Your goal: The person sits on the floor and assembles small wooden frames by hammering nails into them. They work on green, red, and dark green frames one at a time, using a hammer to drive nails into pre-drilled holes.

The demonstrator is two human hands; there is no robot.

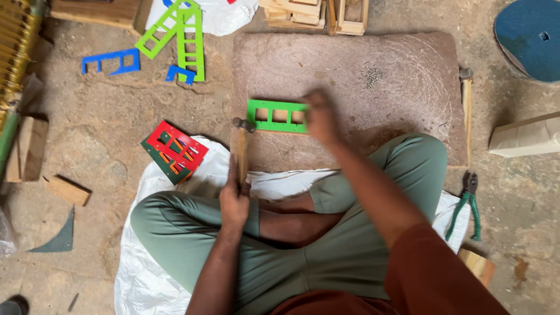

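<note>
green slotted frame [275, 115] flat on stone slab; wooden-handled hammer [242, 149] beside it.

L hand [234, 201] grips hammer [242, 149]; R hand [319, 118] on green frame [275, 115] atop stone slab [373, 105].

A flat reddish stone slab [350, 64] lies on the dusty earthen floor [105, 122]; on the slab sit a green slotted frame [274, 115] at its near left and a small heap of nails [372, 76] toward the far right; a second hammer [466, 111] lies along the slab's right edge; green-handled pliers [468, 204] rest on the floor near right; a white sack [146, 274] is spread at the near side; red, green and blue frames lie scattered to the left.
</note>
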